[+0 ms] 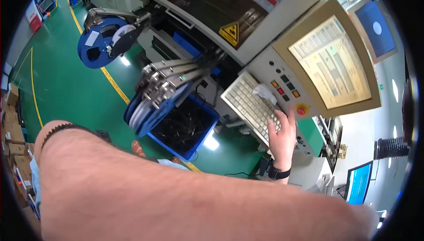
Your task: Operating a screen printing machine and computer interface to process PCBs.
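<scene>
My right hand [282, 138] wears a black watch-like band on its wrist. It rests over the lower right part of a pale keyboard [248, 102], its fingers apart and nothing held. One finger stretches up beside the red round button [301, 110] on the machine's control panel. On the keyboard's upper end lies a crumpled whitish piece [265, 93], perhaps clear plastic. A bare forearm [194, 201], apparently my left one, crosses the lower picture very close up. A dark braided bracelet [70, 127] shows at its left end; my left hand itself is not visible.
A tilted monitor [333, 64] stands above the panel buttons. Tape feeders [165, 79] with blue reels [100, 42] jut from the machine over a blue bin [205, 128] of dark strips. Stacked cartons [15, 130] line the far left. A lit screen [358, 182] stands lower right.
</scene>
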